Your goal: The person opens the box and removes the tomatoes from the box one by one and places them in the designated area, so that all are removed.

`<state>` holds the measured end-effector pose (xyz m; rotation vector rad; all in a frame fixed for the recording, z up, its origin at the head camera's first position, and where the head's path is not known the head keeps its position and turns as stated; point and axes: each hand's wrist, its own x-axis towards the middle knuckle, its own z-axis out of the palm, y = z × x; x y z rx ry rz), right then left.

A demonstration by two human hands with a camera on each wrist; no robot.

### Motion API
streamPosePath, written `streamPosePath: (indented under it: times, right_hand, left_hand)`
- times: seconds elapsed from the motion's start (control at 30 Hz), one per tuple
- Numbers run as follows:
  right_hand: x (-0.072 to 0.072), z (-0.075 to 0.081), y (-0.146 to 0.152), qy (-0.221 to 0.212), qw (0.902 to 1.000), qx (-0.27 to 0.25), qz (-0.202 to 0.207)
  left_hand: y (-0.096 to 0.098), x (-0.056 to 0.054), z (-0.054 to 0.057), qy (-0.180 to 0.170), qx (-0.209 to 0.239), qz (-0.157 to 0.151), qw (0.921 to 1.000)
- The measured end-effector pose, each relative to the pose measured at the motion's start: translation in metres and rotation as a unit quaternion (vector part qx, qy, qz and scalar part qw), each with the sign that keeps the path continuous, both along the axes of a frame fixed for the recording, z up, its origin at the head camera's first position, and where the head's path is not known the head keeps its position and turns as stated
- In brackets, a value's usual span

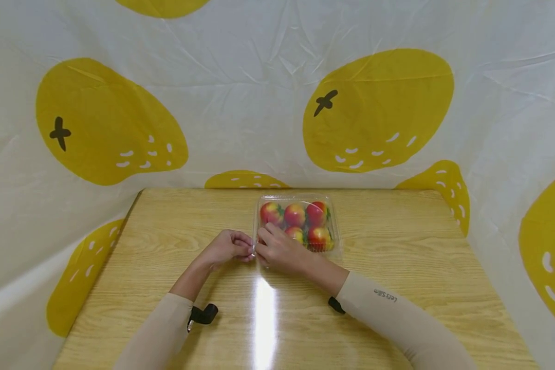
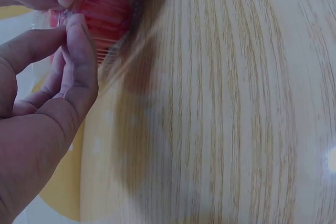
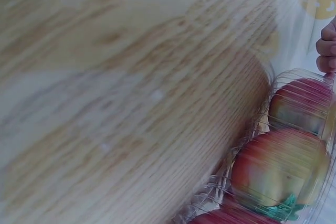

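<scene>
A clear plastic clamshell container (image 1: 330, 208) stands near the far edge of the table, its lid over the fruits. Inside lie several red-and-yellow fruits (image 1: 295, 214) with green leaves, arranged in rows. At the near left corner, my left hand (image 1: 226, 248) pinches the container's edge between thumb and fingertips. My right hand (image 1: 284, 250) reaches across the front of the container and pinches the same corner, right beside the left fingertips. It hides part of the front row. The left wrist view shows both hands' fingertips meeting at the plastic edge, close to a red fruit (image 2: 105, 11).
The wooden table (image 1: 398, 267) extends around the container, with a bright light reflection in front. Behind and beside it hangs a white cloth (image 1: 240, 118) printed with large yellow fruit shapes. Black wrist devices (image 1: 204, 314) sit at both sleeves.
</scene>
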<state>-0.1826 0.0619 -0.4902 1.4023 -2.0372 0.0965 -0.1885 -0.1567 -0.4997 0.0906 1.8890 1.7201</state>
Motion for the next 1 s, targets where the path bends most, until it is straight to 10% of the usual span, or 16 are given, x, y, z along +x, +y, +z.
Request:
streamPosePath:
  times: [1.0]
  right_hand:
    - [0.0007, 0.0040, -0.0015, 0.017, 0.9998, 0.000, -0.008]
  left_hand:
    - [0.0009, 0.0017, -0.0025, 0.023, 0.023, -0.009, 0.9994]
